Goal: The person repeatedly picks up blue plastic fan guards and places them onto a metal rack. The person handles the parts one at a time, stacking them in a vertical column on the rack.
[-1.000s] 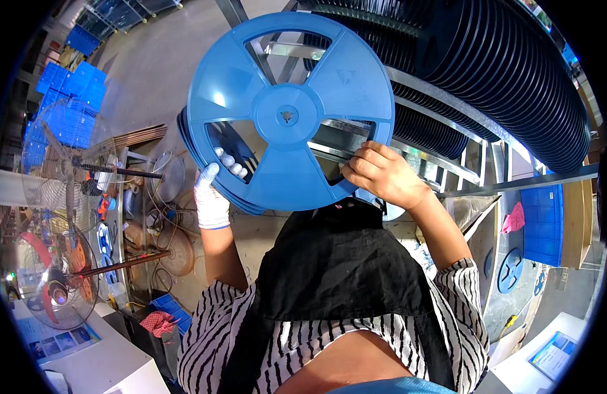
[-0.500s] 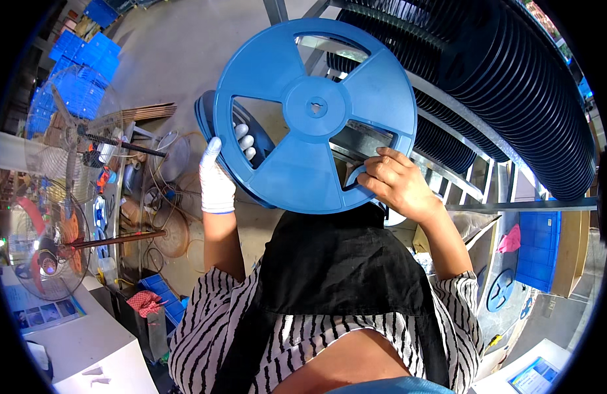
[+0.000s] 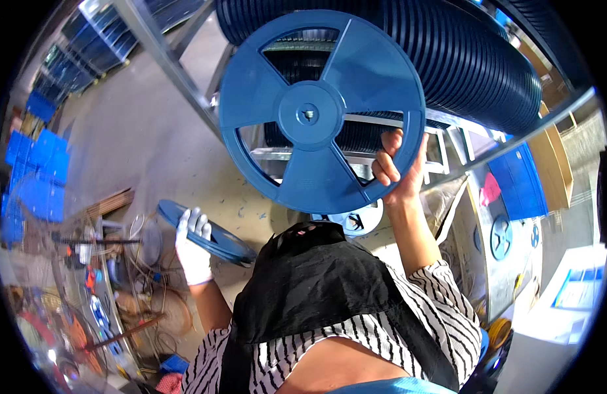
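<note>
- Nearest to me, at 6 o'clock, the black apron (image 3: 316, 295) and the striped sleeves (image 3: 435, 315) fill the lower middle and hide whatever is directly below.
- My left hand (image 3: 193, 246), in a white glove, sits at about 8 o'clock and is closed around the rim of a blue reel held edge-on (image 3: 208, 231); the reel's right end disappears behind the apron, so I cannot see its full shape.
- My right hand (image 3: 399, 167), bare, is raised toward 2 o'clock and grips the large blue reel (image 3: 320, 111) at its lower right rim, fingers curled through one of the cut-outs; the palm is hidden behind the flange.
- The large blue reel faces me flat, just above centre, with three spokes and a hub, and covers much of the rack behind it.
- Just below it, a pale blue reel (image 3: 356, 220) peeks out, mostly hidden by the apron and my forearm.
- Farther off, at 1 o'clock, a long row of dark reels (image 3: 474, 59) lies on a metal rack (image 3: 185, 72), cut off by the picture's rim.
- At 8 o'clock, a clutter of wires and tools (image 3: 106, 289) is too distorted to make out.
- Blue crates (image 3: 34, 171) sit at 9 o'clock.
</note>
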The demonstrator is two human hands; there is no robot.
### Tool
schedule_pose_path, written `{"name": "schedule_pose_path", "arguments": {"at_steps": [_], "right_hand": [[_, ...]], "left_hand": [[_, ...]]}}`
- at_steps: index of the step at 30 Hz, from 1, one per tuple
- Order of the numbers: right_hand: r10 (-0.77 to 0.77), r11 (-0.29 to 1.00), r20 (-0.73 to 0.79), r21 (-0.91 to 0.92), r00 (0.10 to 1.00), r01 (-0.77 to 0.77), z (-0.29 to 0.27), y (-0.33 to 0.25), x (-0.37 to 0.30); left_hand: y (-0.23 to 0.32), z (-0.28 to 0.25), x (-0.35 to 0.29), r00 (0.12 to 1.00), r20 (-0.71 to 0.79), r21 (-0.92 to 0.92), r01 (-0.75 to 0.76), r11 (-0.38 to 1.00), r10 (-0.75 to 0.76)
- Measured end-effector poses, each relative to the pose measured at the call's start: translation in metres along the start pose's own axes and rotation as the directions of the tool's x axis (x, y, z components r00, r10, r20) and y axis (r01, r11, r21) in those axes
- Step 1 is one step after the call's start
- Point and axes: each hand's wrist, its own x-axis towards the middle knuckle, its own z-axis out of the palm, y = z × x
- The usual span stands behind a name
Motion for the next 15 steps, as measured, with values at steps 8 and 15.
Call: {"name": "schedule_pose_path", "arguments": {"at_steps": [8, 15], "right_hand": [[-0.343, 0.931, -0.044, -0.149, 0.938, 0.334, 0.01, -0.025, 0.003], [-0.725, 0.129, 0.211, -0.894, 0.656, 0.43, 0.015, -0.033, 0.016]], "left_hand": [[-0.013, 0.006, 0.019, 0.994, -0.029, 0.016, 0.101, 0.995, -0.101], [-0.022, 0.013, 0.039, 0.992, -0.003, 0.039, 0.122, 0.992, -0.122]]}}
